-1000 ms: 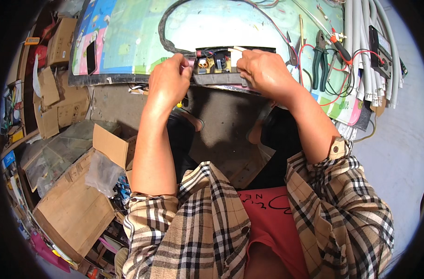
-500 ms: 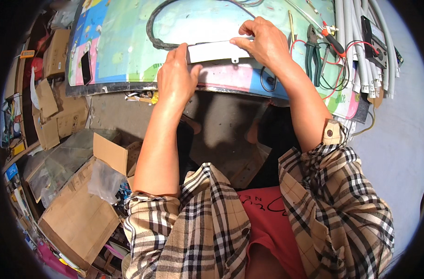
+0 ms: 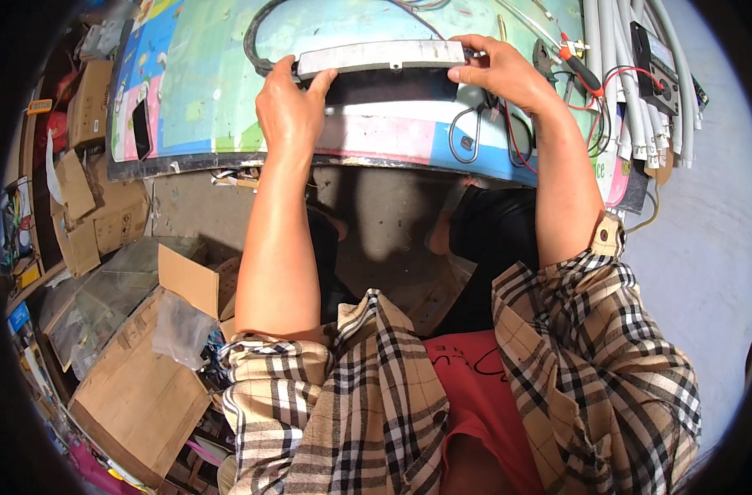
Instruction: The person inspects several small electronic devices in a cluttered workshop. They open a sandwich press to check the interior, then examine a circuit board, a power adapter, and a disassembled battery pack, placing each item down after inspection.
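A long, slightly curved grey bar-shaped housing (image 3: pixel 380 58) with a small tab on its near edge is held level above the table. My left hand (image 3: pixel 289 109) grips its left end, thumb in front and fingers behind. At the other end, my right hand (image 3: pixel 508 76) pinches it between thumb and fingers. A black cable (image 3: pixel 255 37) loops behind the housing, and a thinner lead runs toward its right end. Below the housing lies a dark shadow. Under my right wrist are dark loops (image 3: pixel 464 139) like scissor handles, beside a red lead.
At the right lie pliers (image 3: pixel 543 59) partly hidden by my hand, a red-and-black screwdriver (image 3: pixel 582 73), a multimeter (image 3: pixel 658 74) and several pale tubes (image 3: pixel 608 49). A phone (image 3: pixel 142 129) rests at the table's left. Cardboard boxes (image 3: pixel 137 388) crowd the floor at left.
The housing has moved farther from me and turned, so its grey face shows more. My right hand has shifted to its right end, over the pliers. The view has shifted slightly.
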Demonstrator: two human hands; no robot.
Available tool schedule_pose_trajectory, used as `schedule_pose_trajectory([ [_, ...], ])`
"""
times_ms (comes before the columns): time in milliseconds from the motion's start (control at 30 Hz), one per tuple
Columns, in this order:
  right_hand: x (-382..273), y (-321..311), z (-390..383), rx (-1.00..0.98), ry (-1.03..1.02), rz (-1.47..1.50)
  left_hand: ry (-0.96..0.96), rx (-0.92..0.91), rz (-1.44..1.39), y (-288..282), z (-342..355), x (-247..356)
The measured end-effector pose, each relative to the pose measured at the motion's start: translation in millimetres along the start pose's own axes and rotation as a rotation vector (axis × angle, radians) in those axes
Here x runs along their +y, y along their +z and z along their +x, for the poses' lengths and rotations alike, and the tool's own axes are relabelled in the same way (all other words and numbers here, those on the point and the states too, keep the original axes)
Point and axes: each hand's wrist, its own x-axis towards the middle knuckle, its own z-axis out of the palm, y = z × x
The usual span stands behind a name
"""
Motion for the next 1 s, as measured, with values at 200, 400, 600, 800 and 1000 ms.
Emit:
schedule_pose_trajectory([
  [200,19.6,8.2,14.8,0.129,0.028,-0.004,-0.138,-0.094,-0.281,0.2,4.4,4.9],
  [400,9.1,10.9,19.0,0.135,0.055,0.048,-0.335,-0.22,-0.487,-16.5,15.8,-20.8],
  [600,10.5,12.7,25.8,0.166,0.07,0.09,-0.378,-0.214,-0.606,-21.8,15.9,-25.4],
  [800,4.9,6.4,19.7,0.14,0.084,0.179,-0.324,-0.276,-0.576,-17.2,17.4,-26.6],
  [1000,-5.5,-5.1,7.7,-0.03,0.092,0.174,-0.373,-0.375,-0.596,-27.7,3.5,-10.5],
])
